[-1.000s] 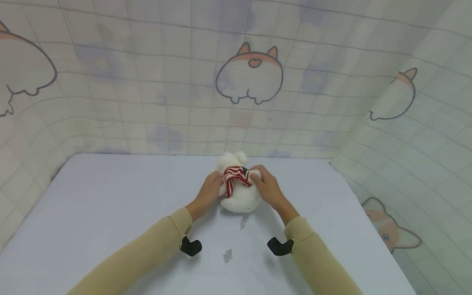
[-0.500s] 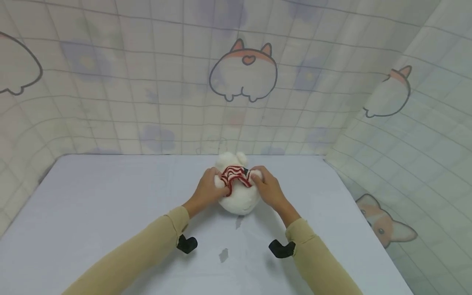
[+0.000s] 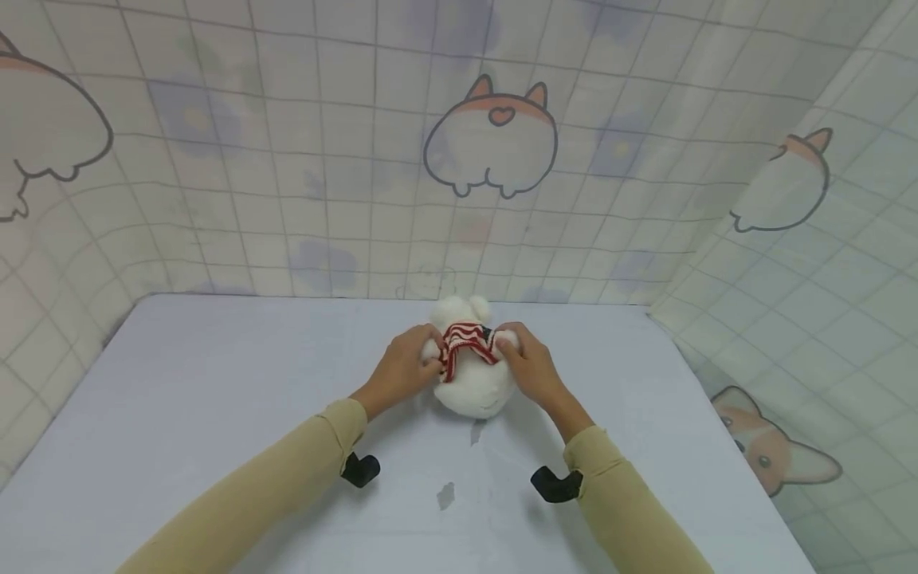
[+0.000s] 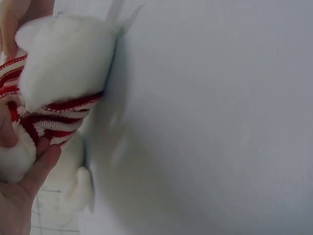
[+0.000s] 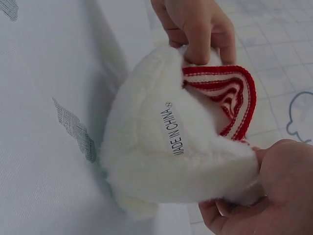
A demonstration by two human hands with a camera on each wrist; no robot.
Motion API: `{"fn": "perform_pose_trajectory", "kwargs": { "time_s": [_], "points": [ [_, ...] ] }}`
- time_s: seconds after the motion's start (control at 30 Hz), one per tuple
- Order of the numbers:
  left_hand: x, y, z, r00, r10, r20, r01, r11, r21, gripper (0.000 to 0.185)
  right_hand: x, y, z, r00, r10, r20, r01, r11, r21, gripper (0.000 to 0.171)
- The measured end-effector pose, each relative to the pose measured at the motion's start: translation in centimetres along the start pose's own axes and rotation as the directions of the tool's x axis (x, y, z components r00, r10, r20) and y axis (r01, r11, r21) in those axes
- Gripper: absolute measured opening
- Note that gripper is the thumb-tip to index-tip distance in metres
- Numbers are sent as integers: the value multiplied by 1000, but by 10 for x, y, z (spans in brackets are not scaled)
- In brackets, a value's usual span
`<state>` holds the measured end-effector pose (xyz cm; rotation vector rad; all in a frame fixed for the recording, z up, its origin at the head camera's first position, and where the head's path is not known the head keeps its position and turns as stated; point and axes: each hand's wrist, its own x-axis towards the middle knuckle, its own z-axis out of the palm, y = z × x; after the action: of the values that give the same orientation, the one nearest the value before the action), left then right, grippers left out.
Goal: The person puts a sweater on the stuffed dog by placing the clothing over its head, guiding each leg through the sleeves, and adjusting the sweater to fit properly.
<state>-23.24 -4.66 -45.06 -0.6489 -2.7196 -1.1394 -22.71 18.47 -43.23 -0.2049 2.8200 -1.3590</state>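
Both forearms reach forward over the table (image 3: 215,383), converging mid-table. Left hand (image 3: 402,368) grips the plush (image 3: 475,387) from its left, fingers curled onto the striped knit (image 3: 469,341). Right hand (image 3: 532,371) grips the plush's right side, fingers pinching the knit's other edge. Plush sits on the table near the back wall (image 3: 323,199). Sewn tag (image 5: 172,128) reads MADE IN CHINA. Small grey marks (image 3: 445,496) on the table nearer the person
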Motion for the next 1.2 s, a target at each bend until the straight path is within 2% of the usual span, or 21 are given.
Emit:
{"fn": "perform_pose_trajectory", "kwargs": {
  "time_s": [0.13,0.23,0.37,0.47,0.57,0.63,0.73,0.9,1.1,1.2],
  "points": [
    [0,1,0,995,-34,92,34,999,4,35,1,0,2,1000,-6,9,6,1000,-1,28],
    [-1,1,2,993,-26,116,20,998,55,41,2,1,3,1000,-14,16,14,1000,6,28],
    [-2,2,6,997,61,54,-68,986,155,38,1,1,4,999,-19,26,18,1000,14,27],
    [-2,3,7,990,142,2,-139,964,225,32,1,0,5,999,-26,25,26,1000,5,28],
    [0,3,7,981,194,-13,-185,949,254,26,0,1,5,999,-40,11,40,999,-9,28],
    [2,5,6,981,194,6,-189,951,244,24,0,2,4,999,-38,3,38,999,-16,28],
    [6,6,4,987,151,52,-158,970,186,22,-2,3,2,1000,-27,6,27,999,-21,29],
    [8,3,0,993,54,103,-58,998,37,29,-2,5,-1,1000,-12,7,12,1000,-24,30],
    [6,3,-2,996,4,85,3,997,-81,35,-2,6,-3,1000,-14,15,14,1000,-9,29],
    [6,5,-3,992,-101,75,110,985,-136,28,0,5,0,1000,11,18,-11,1000,6,32]
  ]
}}
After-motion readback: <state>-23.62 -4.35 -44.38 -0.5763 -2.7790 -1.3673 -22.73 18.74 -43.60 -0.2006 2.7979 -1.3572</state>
